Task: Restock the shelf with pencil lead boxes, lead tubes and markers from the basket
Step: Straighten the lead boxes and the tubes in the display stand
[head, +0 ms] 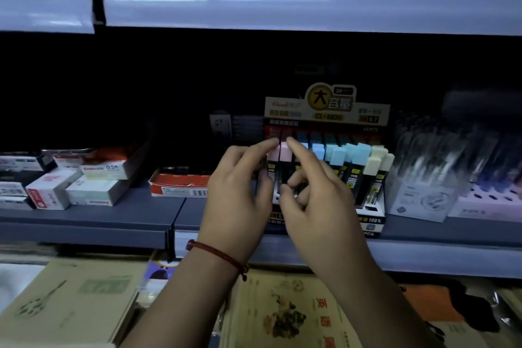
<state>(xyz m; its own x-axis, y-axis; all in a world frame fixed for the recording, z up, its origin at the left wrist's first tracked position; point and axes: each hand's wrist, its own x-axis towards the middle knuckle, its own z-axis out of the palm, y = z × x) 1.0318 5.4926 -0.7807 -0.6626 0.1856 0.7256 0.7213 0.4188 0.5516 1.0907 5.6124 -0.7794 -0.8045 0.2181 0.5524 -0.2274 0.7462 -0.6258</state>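
1. Grey metal shelf (93, 215) runs across the whole view, with the pale underside of the next shelf up hanging over it, so everything at the back sits in deep shadow.
2. Off to the left is a loose pile of small white pencil lead boxes (96, 182), some flat, some at an angle, and one reads 0.5. Just right of them sits an open red carton (180, 185); can't tell what's inside.
3. Main thing is the display box (327, 110) with a yellow and black header card, standing on the shelf in the middle. It holds rows of upright black lead tubes (353, 178) with pastel caps: pink on the left, blue in the middle, cream on the right.
4. Both hands are right in front of that display and block most of its left half. The left hand (240, 195), red string bracelet on the wrist, has its forefinger stretched to the pink caps.
5. The right hand (313, 195) points its forefinger at the same pink caps, and its thumb and lower fingers seem pinched on a dark tube, but honestly it's too blurry to be sure of either grip.
6. Clear plastic packs (423, 178) stand on the right, contents blurred. Below the shelf lie brown paper notebooks (73, 299).
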